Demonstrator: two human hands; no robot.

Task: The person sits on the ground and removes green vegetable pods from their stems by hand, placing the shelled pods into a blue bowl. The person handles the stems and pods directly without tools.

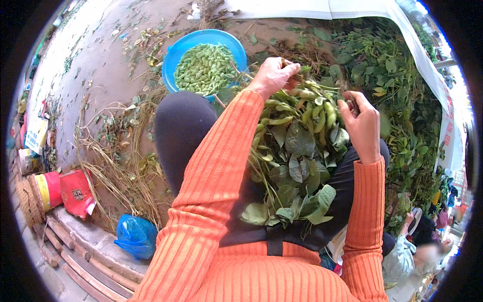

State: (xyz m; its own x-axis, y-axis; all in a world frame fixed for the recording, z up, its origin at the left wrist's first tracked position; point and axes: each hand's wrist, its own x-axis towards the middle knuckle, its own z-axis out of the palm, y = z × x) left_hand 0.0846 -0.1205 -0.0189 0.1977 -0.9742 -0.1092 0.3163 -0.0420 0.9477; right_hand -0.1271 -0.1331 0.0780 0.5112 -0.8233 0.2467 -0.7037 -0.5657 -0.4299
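A leafy bundle of soybean plants with green pods [320, 117] lies across my lap, its leaves hanging toward my waist. My left hand [274, 74] pinches stems at the upper left of the bundle, fingers closed on them. At the bundle's right side, my right hand [361, 117] has its thumb and fingers curled around a brownish root or stem end, partly hidden by the fingers. Beyond my left knee stands a blue plastic basin [241, 51] holding many shelled green soybeans [203, 68].
Piled soybean plants [392, 64] lie to the right beside a white sheet [422, 49]. Bare stalks [109, 166], a blue plastic bag [136, 236], a red bag [77, 192] and wooden poles [90, 277] are at left. Other people [403, 256] sit at lower right.
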